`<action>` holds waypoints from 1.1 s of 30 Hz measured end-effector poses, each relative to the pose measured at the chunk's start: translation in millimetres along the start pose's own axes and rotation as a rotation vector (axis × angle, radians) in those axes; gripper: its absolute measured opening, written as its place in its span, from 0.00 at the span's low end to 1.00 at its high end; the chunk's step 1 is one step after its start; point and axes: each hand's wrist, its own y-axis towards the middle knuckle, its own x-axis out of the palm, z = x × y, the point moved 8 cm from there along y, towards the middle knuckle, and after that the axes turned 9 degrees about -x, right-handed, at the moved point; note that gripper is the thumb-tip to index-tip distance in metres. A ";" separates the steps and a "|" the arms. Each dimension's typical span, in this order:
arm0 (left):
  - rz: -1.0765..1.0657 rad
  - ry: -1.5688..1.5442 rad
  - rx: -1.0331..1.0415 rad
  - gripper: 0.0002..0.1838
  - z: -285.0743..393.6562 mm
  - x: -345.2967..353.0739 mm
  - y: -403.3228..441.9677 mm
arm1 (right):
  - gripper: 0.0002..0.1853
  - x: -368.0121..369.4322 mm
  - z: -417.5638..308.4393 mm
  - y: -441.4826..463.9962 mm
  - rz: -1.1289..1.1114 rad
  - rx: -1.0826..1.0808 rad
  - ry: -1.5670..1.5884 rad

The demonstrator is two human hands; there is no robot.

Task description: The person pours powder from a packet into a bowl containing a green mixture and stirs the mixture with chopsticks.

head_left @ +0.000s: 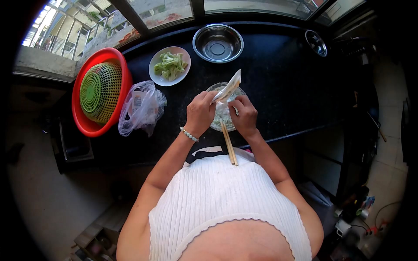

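A glass bowl (223, 114) with whitish-green contents stands on the dark counter in front of me. My left hand (201, 112), with a beaded bracelet at the wrist, grips a small white packet (229, 87) tilted over the bowl. On the bowl's right side my right hand (244, 115) has its fingers closed near the packet's lower end; what they pinch, if anything, is too small to make out. Wooden chopsticks (229, 145) lean in the bowl, their back ends pointing toward my body.
A red basin (125, 82) holds a green strainer (101, 92) at the left, beside a clear plastic bag (146, 108). Farther back are a white plate (186, 58) of chopped pale-green vegetable (170, 66) and a steel bowl (217, 42). A round metallic item (316, 43) sits back right.
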 end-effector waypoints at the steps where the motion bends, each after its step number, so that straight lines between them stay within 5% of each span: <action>1: -0.004 0.005 -0.001 0.12 -1.4 0.3 -0.1 | 0.06 0.3 0.6 -0.7 0.000 -0.004 -0.003; 29: 0.127 -0.258 -0.216 0.07 -42.1 -29.6 -15.1 | 0.08 -0.3 -10.8 7.2 -0.071 -0.173 -0.074; 33: 0.298 -0.496 -0.370 0.05 -66.0 -64.7 -29.5 | 0.08 6.7 7.5 -3.7 -0.172 -0.014 0.008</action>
